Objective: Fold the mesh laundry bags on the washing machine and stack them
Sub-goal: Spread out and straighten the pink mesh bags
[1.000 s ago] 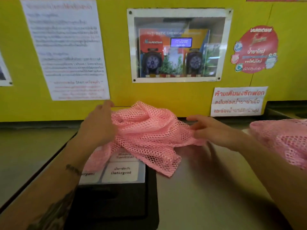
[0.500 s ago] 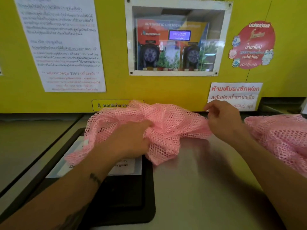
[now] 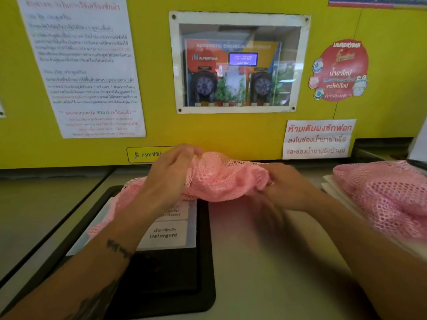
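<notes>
A pink mesh laundry bag [image 3: 221, 179] lies bunched on top of the washing machine [image 3: 265, 262], close to the yellow wall. My left hand [image 3: 168, 174] grips its upper left edge and my right hand [image 3: 286, 183] pinches its right end, so the mesh is gathered and slightly lifted between them. Part of the bag trails down to the left under my left forearm, over the detergent drawer. More pink mesh bags [image 3: 388, 195] lie in a heap at the right edge of the machine's top.
A black-framed detergent drawer [image 3: 166, 273] with white labels sits in the left half of the machine top. The yellow wall [image 3: 254, 135] with posters and a dispenser window rises right behind the bag. White sheets [image 3: 332, 188] lie under the heap at the right.
My left hand has moved up from the bag's middle to its top edge. My right hand came in from the right and took hold of the bag's right end, bunching the mesh.
</notes>
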{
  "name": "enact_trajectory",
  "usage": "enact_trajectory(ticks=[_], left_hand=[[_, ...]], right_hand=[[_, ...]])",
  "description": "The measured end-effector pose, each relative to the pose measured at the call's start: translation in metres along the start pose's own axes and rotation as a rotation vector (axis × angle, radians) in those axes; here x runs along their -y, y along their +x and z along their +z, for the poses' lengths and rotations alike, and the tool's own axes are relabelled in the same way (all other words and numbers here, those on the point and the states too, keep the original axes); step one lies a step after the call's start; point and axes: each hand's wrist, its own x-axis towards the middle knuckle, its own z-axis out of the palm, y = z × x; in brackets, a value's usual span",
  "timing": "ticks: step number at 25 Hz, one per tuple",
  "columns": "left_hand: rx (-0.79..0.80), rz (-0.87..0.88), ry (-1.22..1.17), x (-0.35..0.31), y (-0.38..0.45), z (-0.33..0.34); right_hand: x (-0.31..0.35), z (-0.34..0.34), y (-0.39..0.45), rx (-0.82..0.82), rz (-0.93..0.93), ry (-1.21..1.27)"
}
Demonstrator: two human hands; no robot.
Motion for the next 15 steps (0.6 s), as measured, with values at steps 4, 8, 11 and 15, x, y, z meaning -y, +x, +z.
enact_trajectory(ticks=[4,8,11,15], left_hand=[[0.105,-0.056,0.595,0.027,0.008,-0.011],[0.423,-0.160,0.750,0.035,0.004,-0.004],[0.263,-0.022,0.671,0.032,0.007,-0.002],[0.043,0.142,0.593,0.029,0.010,-0.003]], right_hand=[[-0.039,-0.049,-0.010,-0.377,0.292,-0.053],[-0.049,-0.062,-0.012,-0.750,0.393,0.267],[-0.020,-0.050,-0.011,-0.606,0.264,0.321],[0.024,0.003,-0.013,0.146,0.160,0.163]])
